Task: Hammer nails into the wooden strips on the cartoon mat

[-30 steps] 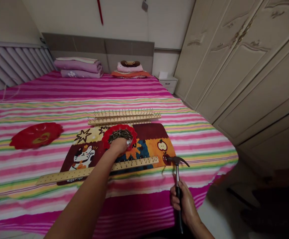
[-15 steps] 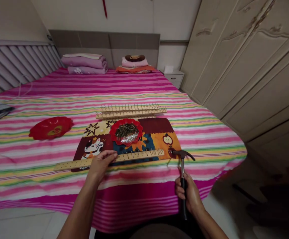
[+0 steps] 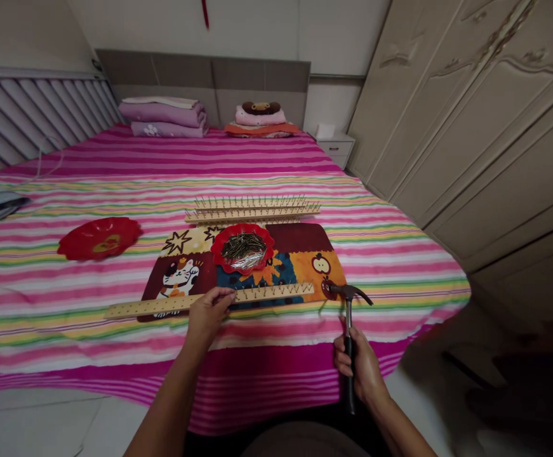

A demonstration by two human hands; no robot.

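Note:
My right hand is wrapped around the black grip of a claw hammer, its head up at the mat's right edge. A long wooden strip lies across the patterned mat. Nails stand along its right part, while bare holes show along its left part. Over the strip, at the left end of the nail row, my left hand pinches with thumb and forefinger at a nail, mostly hidden by the fingertips. Just beyond is a red scalloped dish full of loose nails.
Behind the mat lie several wooden strips studded with upright nails. A second red dish rests on the striped bedspread to the left. Folded bedding is stacked by the headboard; a wardrobe stands at right.
My left hand has moved right along the strip, toward the standing nails. The right hand and hammer have barely moved; the whole view has shifted slightly.

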